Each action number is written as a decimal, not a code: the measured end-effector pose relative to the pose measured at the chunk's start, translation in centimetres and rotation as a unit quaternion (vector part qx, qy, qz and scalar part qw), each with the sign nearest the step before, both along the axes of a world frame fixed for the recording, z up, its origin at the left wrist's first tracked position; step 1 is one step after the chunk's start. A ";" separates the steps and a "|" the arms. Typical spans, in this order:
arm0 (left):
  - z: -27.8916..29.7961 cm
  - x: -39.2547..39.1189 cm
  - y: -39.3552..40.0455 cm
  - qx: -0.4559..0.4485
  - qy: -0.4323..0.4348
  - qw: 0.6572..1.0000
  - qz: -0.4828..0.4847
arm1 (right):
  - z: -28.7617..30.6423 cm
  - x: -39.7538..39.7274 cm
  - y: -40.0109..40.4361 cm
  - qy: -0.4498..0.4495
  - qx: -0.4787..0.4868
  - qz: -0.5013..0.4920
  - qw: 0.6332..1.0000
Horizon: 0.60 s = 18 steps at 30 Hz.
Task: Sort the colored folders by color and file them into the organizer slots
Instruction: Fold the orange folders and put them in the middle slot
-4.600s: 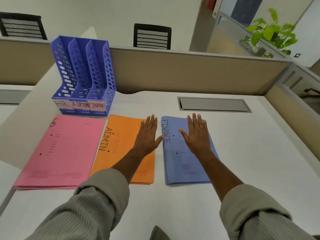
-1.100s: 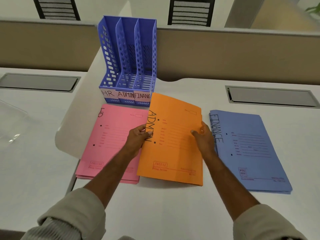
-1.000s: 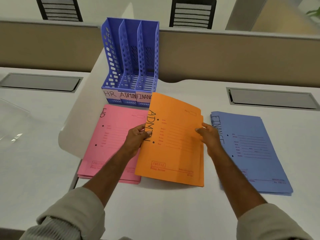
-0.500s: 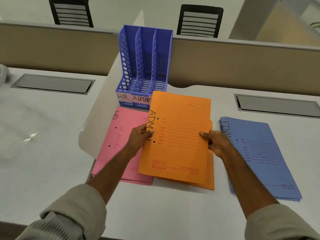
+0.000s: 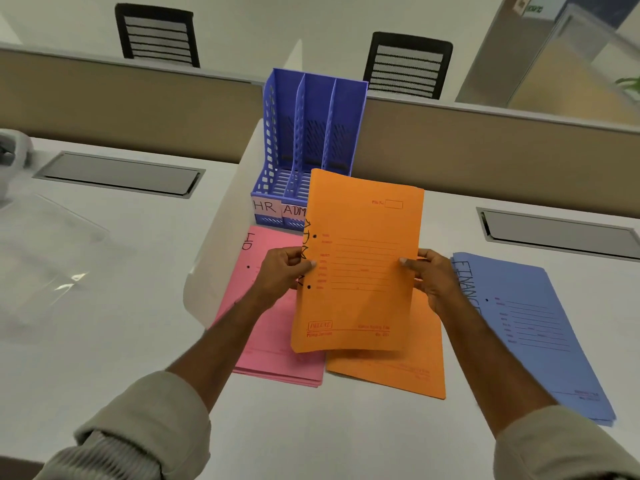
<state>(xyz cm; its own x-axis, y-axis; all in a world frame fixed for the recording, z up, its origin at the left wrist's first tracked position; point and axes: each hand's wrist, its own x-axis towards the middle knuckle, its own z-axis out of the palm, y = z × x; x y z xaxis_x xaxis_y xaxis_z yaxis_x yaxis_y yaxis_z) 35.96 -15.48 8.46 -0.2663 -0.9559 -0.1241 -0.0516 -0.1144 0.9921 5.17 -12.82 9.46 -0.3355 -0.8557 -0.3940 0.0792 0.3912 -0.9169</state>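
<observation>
Orange folder [image 5: 360, 265] raised higher, both hands gripping

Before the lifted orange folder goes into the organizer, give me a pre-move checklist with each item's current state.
1. Left hand grips the orange folder at its left edge: ok.
2. Right hand grips its right edge: ok.
3. Folder lifted off the orange stack: ok.
4. Middle slot of the blue organizer holds no folders: ok.
5. Slot label matches the folder: partly covered, reads "ADM": ok.
6. Only one folder in the hands: cannot tell.
</observation>
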 end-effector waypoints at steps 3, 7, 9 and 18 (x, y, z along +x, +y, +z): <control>0.7 0.8 0.0 -0.051 0.011 0.999 0.015 | 2.6 1.2 -1.5 0.117 -0.061 -0.003 0.991; 1.1 1.7 1.0 -0.135 -0.010 0.990 0.046 | 7.9 3.3 -3.8 0.347 -0.213 0.069 0.911; 1.3 2.0 2.0 -0.170 -0.018 0.983 0.065 | 11.2 4.8 -5.0 0.401 -0.279 0.152 0.859; 2.0 2.5 5.8 -0.281 -0.053 0.950 0.124 | 23.1 11.1 -8.1 0.512 -0.322 0.444 0.662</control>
<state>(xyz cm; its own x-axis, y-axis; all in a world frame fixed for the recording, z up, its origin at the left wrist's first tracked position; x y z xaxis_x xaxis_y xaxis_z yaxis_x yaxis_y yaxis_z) 38.50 -9.67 10.51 -0.0395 -0.9109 0.4107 -0.1956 0.4101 0.8908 16.30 -20.96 32.57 0.6021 -0.7750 0.1923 -0.7114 -0.6300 -0.3116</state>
